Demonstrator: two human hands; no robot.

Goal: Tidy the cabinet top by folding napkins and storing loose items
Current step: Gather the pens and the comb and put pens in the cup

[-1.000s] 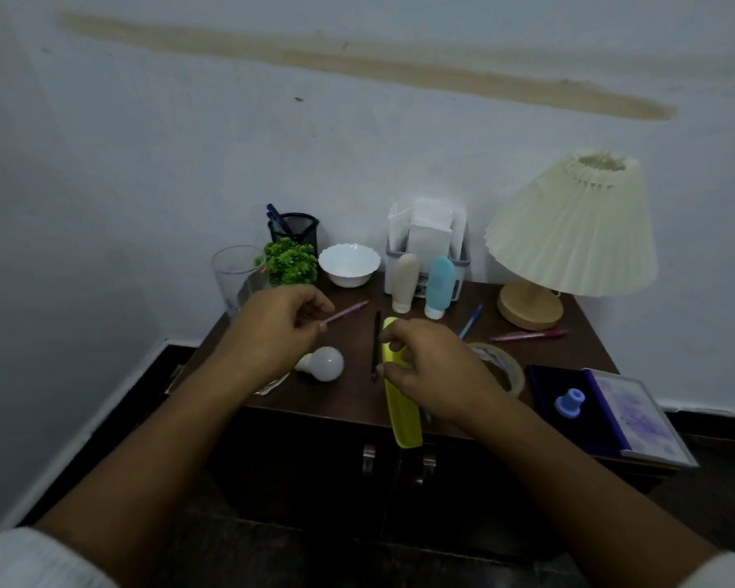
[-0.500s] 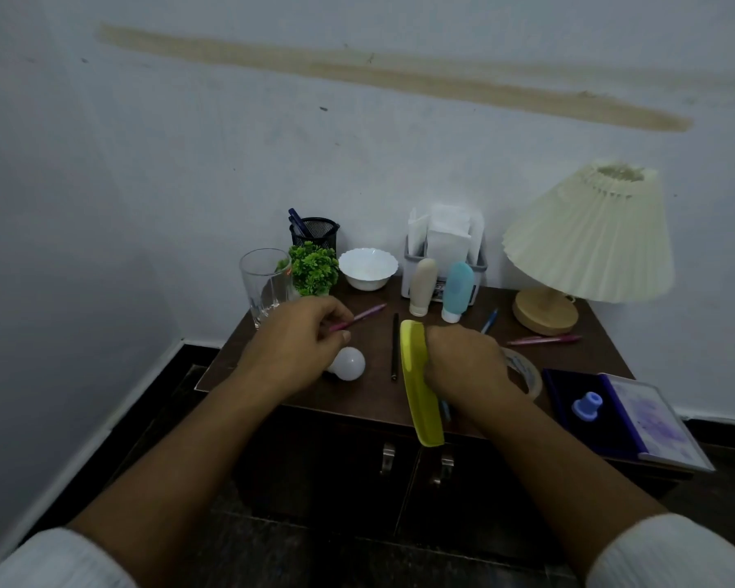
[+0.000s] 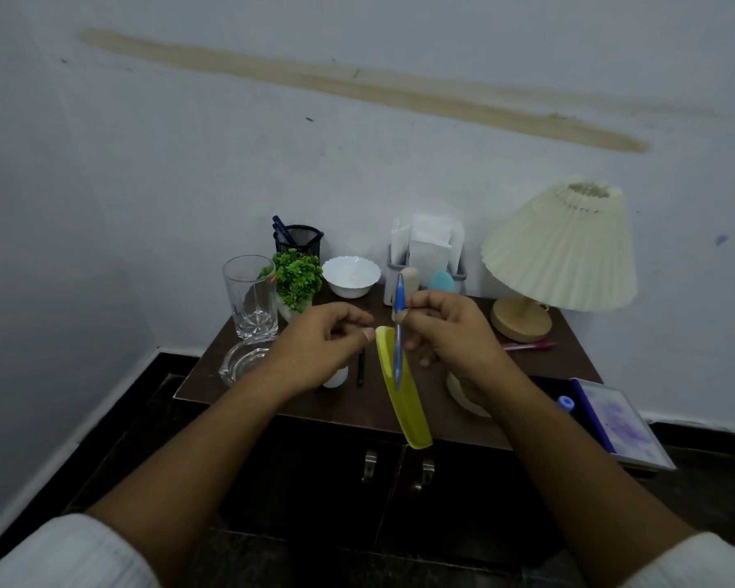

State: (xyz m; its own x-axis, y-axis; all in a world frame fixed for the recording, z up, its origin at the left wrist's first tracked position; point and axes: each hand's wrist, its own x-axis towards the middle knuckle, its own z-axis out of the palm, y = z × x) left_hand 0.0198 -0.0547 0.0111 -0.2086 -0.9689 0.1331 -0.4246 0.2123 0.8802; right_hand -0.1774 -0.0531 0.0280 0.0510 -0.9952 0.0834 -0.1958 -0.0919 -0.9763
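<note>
My right hand (image 3: 450, 333) pinches a blue pen (image 3: 399, 303) upright above the cabinet top (image 3: 569, 362). My left hand (image 3: 323, 345) hovers beside it with curled fingers; whether it holds anything is hidden. Under the two hands a long yellow flat piece (image 3: 406, 405) lies on the wood and overhangs the front edge. A black pen (image 3: 360, 371) and a white bulb (image 3: 337, 377) lie beneath my left hand. A pink pen (image 3: 527, 345) lies near the lamp base. White napkins (image 3: 429, 248) stand in a grey holder at the back. A black mesh pen cup (image 3: 300, 239) holds blue pens.
At the left stand a tall glass (image 3: 251, 294), a glass ashtray (image 3: 242, 360), a small green plant (image 3: 298, 278) and a white bowl (image 3: 351, 275). A cream lamp (image 3: 561, 248) fills the right back. A tape roll (image 3: 463, 396), a blue knob (image 3: 565, 403) and a notebook (image 3: 620, 422) lie at the right.
My right hand has risen from the cabinet top with the blue pen, now held upright. The pink pen pinched by my left hand earlier is out of sight. The camera has moved closer.
</note>
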